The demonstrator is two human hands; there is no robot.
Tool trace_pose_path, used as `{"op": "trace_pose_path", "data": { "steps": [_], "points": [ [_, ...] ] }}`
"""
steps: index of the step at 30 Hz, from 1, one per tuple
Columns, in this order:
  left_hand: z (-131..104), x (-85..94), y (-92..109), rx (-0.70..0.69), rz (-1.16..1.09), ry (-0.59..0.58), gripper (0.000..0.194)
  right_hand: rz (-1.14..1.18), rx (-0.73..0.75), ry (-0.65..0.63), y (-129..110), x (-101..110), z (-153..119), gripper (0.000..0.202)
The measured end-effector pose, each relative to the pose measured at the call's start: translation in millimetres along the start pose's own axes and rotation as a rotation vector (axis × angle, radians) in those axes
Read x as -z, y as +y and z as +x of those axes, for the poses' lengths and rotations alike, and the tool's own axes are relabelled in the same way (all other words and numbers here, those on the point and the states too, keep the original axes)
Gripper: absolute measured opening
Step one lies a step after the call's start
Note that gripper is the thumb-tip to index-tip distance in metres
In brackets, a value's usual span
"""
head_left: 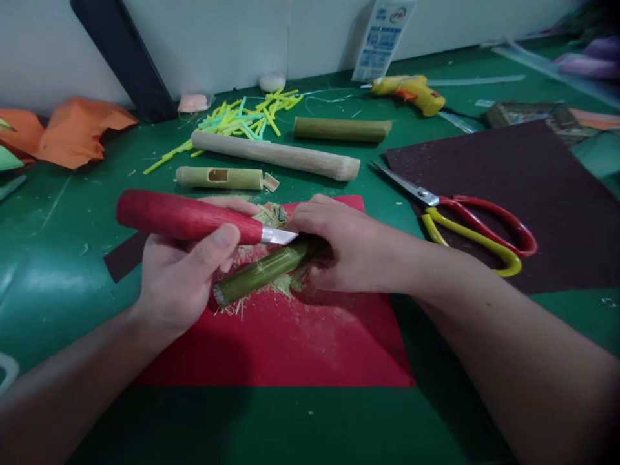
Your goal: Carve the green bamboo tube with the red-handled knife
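My left hand (188, 271) is closed around the red handle of a carving knife (188, 216), its short slanted blade pointing right. The blade tip lies close to the fingers of my right hand (339, 242), just above a green bamboo tube (261, 271); whether it touches the tube I cannot tell. My right hand grips the tube's far right end, and its fingers hide that end. Faint scored lines cross the tube's upper side. Beneath it a red sheet (310, 349) carries pale shavings and dust.
Behind the sheet lie a bamboo piece with a rectangular cutout (237, 178), a pale stick (281, 155), another bamboo tube (339, 129) and yellow-green strips (242, 119). Scissors (426, 197) rest on a dark sheet (523, 194) at right. A yellow glue gun (409, 92) is farther back.
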State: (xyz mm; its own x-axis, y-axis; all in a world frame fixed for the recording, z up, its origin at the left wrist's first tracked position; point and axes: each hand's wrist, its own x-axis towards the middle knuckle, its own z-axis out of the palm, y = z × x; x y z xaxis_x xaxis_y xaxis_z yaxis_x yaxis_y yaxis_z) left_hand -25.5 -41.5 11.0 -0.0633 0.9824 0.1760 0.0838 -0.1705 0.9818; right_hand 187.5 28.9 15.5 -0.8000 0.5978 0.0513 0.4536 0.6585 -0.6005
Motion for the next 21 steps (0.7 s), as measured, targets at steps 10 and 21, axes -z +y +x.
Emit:
{"op": "trace_pose_path", "data": {
  "steps": [10, 21],
  "points": [
    [-0.4, -12.8, -2.3, 0.058, 0.049, 0.1, 0.013, 0.032, 0.005, 0.031, 0.5, -1.5, -1.9, 0.031],
    [3.4, -6.5, -4.7, 0.014, 0.179, 0.006, 0.008, 0.027, 0.09, 0.042, 1.1, -3.5, -0.8, 0.026]
  ]
}}
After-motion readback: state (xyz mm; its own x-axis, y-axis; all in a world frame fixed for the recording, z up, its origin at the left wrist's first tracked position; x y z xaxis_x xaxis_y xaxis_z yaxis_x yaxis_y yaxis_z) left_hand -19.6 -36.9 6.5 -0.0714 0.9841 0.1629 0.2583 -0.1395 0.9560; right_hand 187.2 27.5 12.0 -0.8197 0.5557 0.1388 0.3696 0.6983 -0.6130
